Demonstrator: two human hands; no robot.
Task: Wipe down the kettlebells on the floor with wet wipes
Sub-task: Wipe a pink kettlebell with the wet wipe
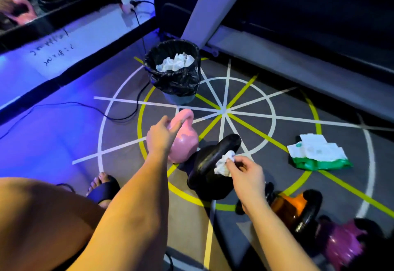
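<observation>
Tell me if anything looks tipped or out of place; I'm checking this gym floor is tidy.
The orange kettlebell lies on its side, and the black kettlebell looks tilted. The wipes pack sits open, sheets sticking out. A cable trails across the floor.

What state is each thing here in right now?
Pink kettlebell: on the floor, left hand at its handle, grip unclear.
Black kettlebell: on the floor, wipe against it.
Wipe: crumpled, pinched by right hand.
Bin: open, bag-lined, holding used wipes.
Wipes pack: lying on the floor, white sheets showing.
Orange kettlebell: on the floor, untouched.
Purple kettlebell: on the floor, untouched.
</observation>
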